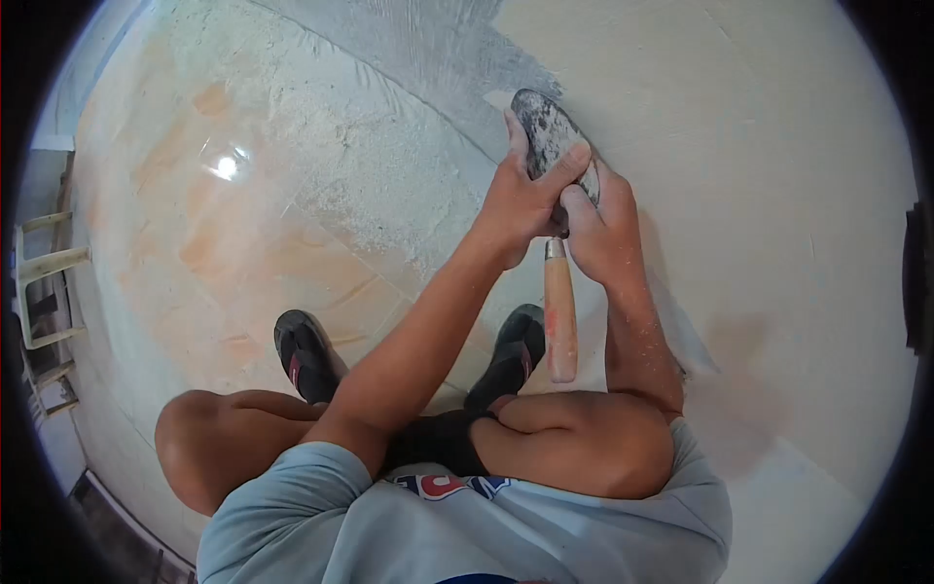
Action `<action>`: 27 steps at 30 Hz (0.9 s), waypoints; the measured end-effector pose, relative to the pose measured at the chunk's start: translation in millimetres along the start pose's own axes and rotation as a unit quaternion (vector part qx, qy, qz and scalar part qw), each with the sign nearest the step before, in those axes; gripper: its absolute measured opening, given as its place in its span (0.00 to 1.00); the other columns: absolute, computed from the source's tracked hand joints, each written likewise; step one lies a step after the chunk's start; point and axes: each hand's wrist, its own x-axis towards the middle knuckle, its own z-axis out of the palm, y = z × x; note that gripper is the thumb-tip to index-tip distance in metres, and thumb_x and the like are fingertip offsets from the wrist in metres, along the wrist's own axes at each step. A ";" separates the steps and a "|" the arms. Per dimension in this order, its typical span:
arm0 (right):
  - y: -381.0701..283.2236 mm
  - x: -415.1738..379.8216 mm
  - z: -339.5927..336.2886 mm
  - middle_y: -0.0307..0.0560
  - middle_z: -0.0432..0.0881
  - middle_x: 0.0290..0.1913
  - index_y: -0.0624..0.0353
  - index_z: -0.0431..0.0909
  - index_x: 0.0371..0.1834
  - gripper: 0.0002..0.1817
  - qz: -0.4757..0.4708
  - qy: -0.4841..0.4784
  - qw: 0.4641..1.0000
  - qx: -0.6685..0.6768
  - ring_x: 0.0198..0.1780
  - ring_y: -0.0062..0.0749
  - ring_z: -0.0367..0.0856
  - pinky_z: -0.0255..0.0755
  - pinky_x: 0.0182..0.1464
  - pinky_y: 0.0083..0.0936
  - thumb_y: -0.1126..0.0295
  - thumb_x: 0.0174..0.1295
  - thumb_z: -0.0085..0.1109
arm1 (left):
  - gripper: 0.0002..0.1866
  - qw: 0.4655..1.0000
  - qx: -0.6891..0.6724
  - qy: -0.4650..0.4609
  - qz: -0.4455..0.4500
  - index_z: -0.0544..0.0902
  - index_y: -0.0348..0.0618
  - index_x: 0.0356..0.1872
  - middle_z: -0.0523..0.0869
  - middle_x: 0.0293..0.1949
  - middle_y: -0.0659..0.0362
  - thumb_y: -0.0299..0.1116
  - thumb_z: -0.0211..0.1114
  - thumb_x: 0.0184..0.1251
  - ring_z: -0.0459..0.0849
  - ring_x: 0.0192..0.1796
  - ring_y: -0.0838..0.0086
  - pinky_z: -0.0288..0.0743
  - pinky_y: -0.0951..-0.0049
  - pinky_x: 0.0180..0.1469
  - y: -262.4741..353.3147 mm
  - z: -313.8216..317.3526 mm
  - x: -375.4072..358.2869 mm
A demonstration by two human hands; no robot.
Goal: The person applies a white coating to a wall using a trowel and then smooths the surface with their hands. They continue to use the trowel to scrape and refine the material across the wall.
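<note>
A dark, oblong tool head (pixel 547 127) smeared with white material is gripped from both sides at the upper middle. My left hand (pixel 530 195) wraps round its left side, with the thumb lying across the top. On its lower right, my right hand (pixel 605 222) is closed, thumb pressed near the tool's lower end. A wooden handle (pixel 559 311) with a metal collar and reddish stains hangs below the hands, pointing toward my lap. Its link to the dark head is hidden by my fingers. White powder coats both hands.
Pale wall surface (pixel 778 146) rises close on the right, with a grey patch (pixel 438 49) at the top. White dust (pixel 379 165) covers the tiled floor (pixel 263 273). My feet in dark sandals (pixel 309 355) are below. A pale slatted frame (pixel 49 263) stands far left.
</note>
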 end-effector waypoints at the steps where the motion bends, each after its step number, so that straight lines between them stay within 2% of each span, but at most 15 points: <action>1: 5.3 -0.7 1.4 0.50 0.86 0.43 0.72 0.78 0.59 0.21 -0.059 0.021 0.998 -0.026 0.46 0.28 0.82 0.78 0.52 0.28 0.75 0.64 0.48 | 0.64 1.000 -0.005 -0.003 0.000 0.27 0.41 0.84 0.84 0.48 0.53 0.46 0.75 0.71 0.85 0.38 0.72 0.85 0.68 0.33 -0.7 -0.1 0.0; 3: -4.1 -8.9 -3.1 0.51 0.86 0.43 0.72 0.78 0.59 0.22 -0.055 0.019 0.998 -0.008 0.46 0.28 0.83 0.78 0.52 0.29 0.76 0.64 0.48 | 0.64 1.000 -0.007 -0.003 -0.001 0.27 0.42 0.84 0.84 0.47 0.54 0.47 0.75 0.72 0.85 0.37 0.73 0.85 0.68 0.33 -1.9 0.4 -5.1; 6: -16.3 -8.0 -7.6 0.51 0.86 0.43 0.71 0.78 0.59 0.22 -0.041 0.004 0.999 0.014 0.45 0.28 0.82 0.78 0.51 0.29 0.76 0.63 0.47 | 0.66 1.000 -0.003 -0.019 0.024 0.23 0.36 0.82 0.84 0.44 0.54 0.50 0.74 0.72 0.82 0.34 0.76 0.81 0.72 0.31 -2.9 6.9 -6.6; 8: -10.7 -3.4 -4.2 0.49 0.86 0.43 0.71 0.78 0.59 0.21 -0.038 0.004 0.997 -0.070 0.44 0.27 0.81 0.78 0.50 0.27 0.77 0.64 0.47 | 0.67 1.000 -0.005 -0.021 0.010 0.22 0.35 0.82 0.84 0.43 0.55 0.50 0.74 0.72 0.81 0.34 0.77 0.79 0.73 0.30 -0.6 -1.3 -1.4; 10: -7.6 -1.8 -2.8 0.48 0.86 0.44 0.71 0.78 0.58 0.21 -0.026 -0.007 0.999 -0.039 0.43 0.27 0.80 0.78 0.50 0.27 0.77 0.63 0.47 | 0.68 1.000 -0.010 -0.023 -0.016 0.23 0.34 0.82 0.83 0.41 0.57 0.51 0.74 0.71 0.79 0.32 0.79 0.74 0.75 0.26 1.9 -4.1 -2.8; 13: -6.9 -7.1 -6.7 0.47 0.86 0.45 0.71 0.79 0.58 0.21 -0.032 0.021 0.999 0.023 0.46 0.28 0.82 0.77 0.52 0.27 0.76 0.63 0.48 | 0.67 1.000 0.003 -0.001 0.002 0.25 0.34 0.82 0.84 0.42 0.56 0.51 0.74 0.71 0.80 0.32 0.78 0.76 0.74 0.27 -1.3 7.6 -7.6; 14: -7.2 -6.5 -6.9 0.47 0.86 0.45 0.71 0.79 0.58 0.21 -0.036 0.023 0.999 0.022 0.46 0.28 0.82 0.77 0.52 0.27 0.76 0.63 0.48 | 0.62 0.999 0.005 0.033 0.028 0.34 0.32 0.83 0.84 0.43 0.56 0.51 0.75 0.71 0.81 0.33 0.76 0.78 0.74 0.29 -1.8 15.5 -12.8; 15: -7.2 -5.7 -6.1 0.47 0.86 0.45 0.71 0.79 0.59 0.21 -0.045 0.021 0.999 0.020 0.46 0.28 0.82 0.77 0.51 0.27 0.76 0.63 0.49 | 0.62 0.999 0.005 0.030 0.031 0.34 0.32 0.83 0.84 0.43 0.56 0.51 0.75 0.71 0.81 0.33 0.76 0.78 0.74 0.29 0.5 13.1 -11.4; 17: -13.7 -2.1 -3.4 0.48 0.86 0.45 0.70 0.79 0.58 0.21 -0.019 0.016 1.000 0.006 0.46 0.27 0.82 0.78 0.50 0.28 0.76 0.63 0.49 | 0.58 1.000 0.015 0.005 0.016 0.43 0.32 0.82 0.84 0.45 0.54 0.50 0.75 0.70 0.83 0.35 0.75 0.80 0.73 0.30 -0.8 2.1 -4.8; 18: -10.5 2.7 -0.8 0.48 0.86 0.45 0.70 0.79 0.58 0.21 -0.019 0.015 1.000 0.003 0.46 0.27 0.82 0.78 0.50 0.28 0.76 0.63 0.49 | 0.54 1.000 -0.003 0.021 0.023 0.49 0.32 0.81 0.85 0.46 0.54 0.50 0.76 0.70 0.83 0.36 0.76 0.80 0.73 0.29 -7.9 -4.3 6.0; 21: 16.1 6.8 6.4 0.48 0.86 0.44 0.69 0.80 0.59 0.21 -0.038 0.037 0.998 -0.020 0.45 0.26 0.82 0.78 0.49 0.27 0.76 0.63 0.49 | 0.55 0.999 -0.013 0.007 0.045 0.47 0.33 0.82 0.85 0.47 0.53 0.50 0.76 0.70 0.84 0.37 0.75 0.81 0.73 0.30 -5.9 -7.0 3.8; 22: 2.1 0.3 2.2 0.48 0.86 0.44 0.69 0.80 0.59 0.22 -0.017 0.022 0.999 0.016 0.45 0.26 0.83 0.78 0.49 0.27 0.76 0.63 0.49 | 0.56 1.000 -0.004 0.024 0.020 0.46 0.32 0.82 0.85 0.49 0.53 0.50 0.76 0.70 0.84 0.36 0.75 0.81 0.72 0.31 -5.4 -1.8 -1.3; 23: -13.6 -6.0 -2.2 0.48 0.87 0.44 0.69 0.80 0.60 0.22 0.001 0.007 0.999 0.051 0.45 0.27 0.83 0.78 0.49 0.27 0.76 0.63 0.49 | 0.56 0.999 0.008 0.021 0.036 0.45 0.32 0.82 0.85 0.50 0.53 0.50 0.76 0.70 0.84 0.37 0.75 0.82 0.72 0.31 -6.9 1.4 -4.6; 25: -15.4 -3.8 -0.9 0.49 0.87 0.43 0.69 0.80 0.59 0.21 -0.023 0.020 0.998 0.048 0.44 0.27 0.83 0.78 0.49 0.27 0.75 0.63 0.50 | 0.58 0.998 0.000 0.046 0.045 0.44 0.31 0.82 0.85 0.51 0.53 0.51 0.76 0.70 0.85 0.39 0.74 0.83 0.71 0.32 -4.5 11.3 -10.7; 27: -15.3 2.0 2.2 0.49 0.87 0.42 0.69 0.81 0.58 0.21 -0.053 0.030 0.998 -0.021 0.44 0.27 0.83 0.78 0.48 0.28 0.75 0.62 0.50 | 0.59 1.000 0.002 0.011 0.026 0.41 0.30 0.82 0.85 0.50 0.52 0.51 0.75 0.70 0.85 0.40 0.73 0.84 0.70 0.33 -1.4 -2.5 -2.0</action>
